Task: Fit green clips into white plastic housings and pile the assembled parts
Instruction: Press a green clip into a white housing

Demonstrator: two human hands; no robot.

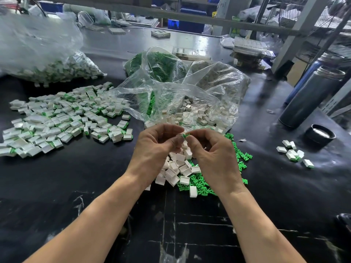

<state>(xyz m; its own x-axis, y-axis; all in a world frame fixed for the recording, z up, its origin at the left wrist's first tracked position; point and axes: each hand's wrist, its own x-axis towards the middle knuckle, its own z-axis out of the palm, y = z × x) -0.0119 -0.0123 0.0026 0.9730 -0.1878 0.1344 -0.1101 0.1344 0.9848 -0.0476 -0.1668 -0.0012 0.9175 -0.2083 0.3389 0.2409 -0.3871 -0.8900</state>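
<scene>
**Two hands meet over a green clip at a crowded assembly bench**

A black work surface, scuffed with white scratches along its near edge, fills a cluttered workshop; grey metal shelving uprights and blue bins stand beyond its far edge. The left hand and right hand are raised together just above the middle of the surface, fingers curled, fingertips touching. Between them they pinch one small green clip; the left hand's fingers appear also to hold a white piece against it, though it is mostly hidden. Directly beneath the hands lies a heap of loose white housings, overlapping a scatter of loose green clips that spreads toward the right. Neither heap can be counted. The pile of assembled parts, white with green showing at one end, covers the left side of the surface, well apart from the hands, far too many to count. A smaller group of about seven assembled pieces sits near the right edge. Three clear plastic bags are visible: one of white pieces at the far left, one of green clips at the centre back, and an open one of white housings just behind the hands. A dark metal flask lies tilted at the right, its black cap beside it.
</scene>
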